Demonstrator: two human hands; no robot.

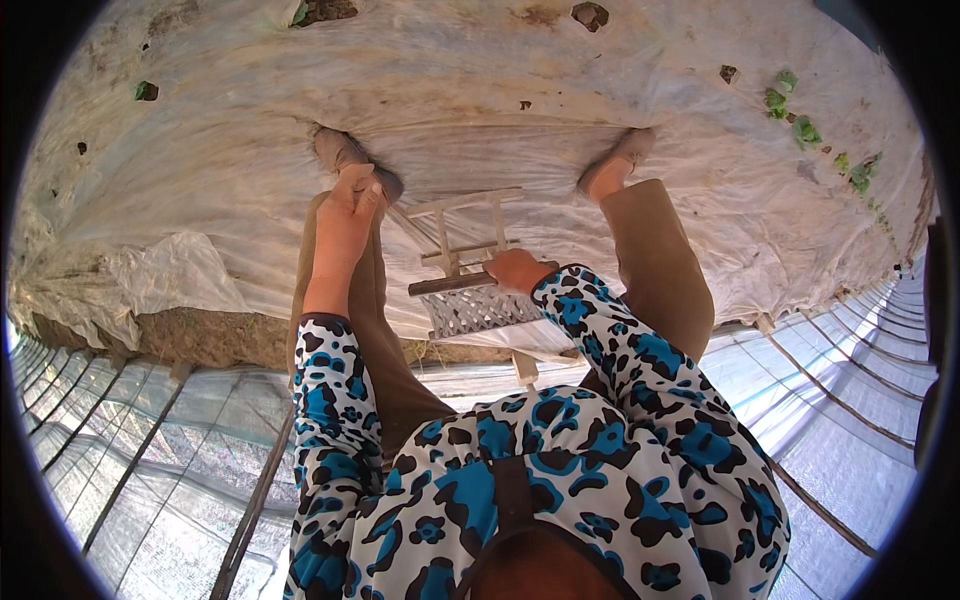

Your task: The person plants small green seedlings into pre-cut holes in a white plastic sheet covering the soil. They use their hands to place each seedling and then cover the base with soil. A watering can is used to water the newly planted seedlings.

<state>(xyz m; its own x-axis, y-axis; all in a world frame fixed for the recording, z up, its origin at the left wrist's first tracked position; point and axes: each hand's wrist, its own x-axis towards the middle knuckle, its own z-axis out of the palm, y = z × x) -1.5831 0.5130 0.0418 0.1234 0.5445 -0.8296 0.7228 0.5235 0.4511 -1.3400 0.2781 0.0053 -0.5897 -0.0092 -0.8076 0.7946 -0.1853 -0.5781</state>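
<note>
My right hand (517,271) grips the wooden top rail of a small folding stool (450,286) between my legs. The stool has a wooden frame and a woven strap seat (480,313); it tilts, with its legs pointing away from me. My left hand (356,193) is over my left shoe (341,150), at the ankle. Its fingers are bent close to the thumb, and whether anything is between them cannot be made out. My right shoe (615,159) stands on the pale plastic sheet (480,161).
Holes in the sheet show soil, such as the hole (590,16) ahead. Small green plants (806,132) grow at the right. Bare soil (202,335) shows along the sheet's near edge. Behind me, a translucent film wall (172,442) is braced by thin poles (251,517).
</note>
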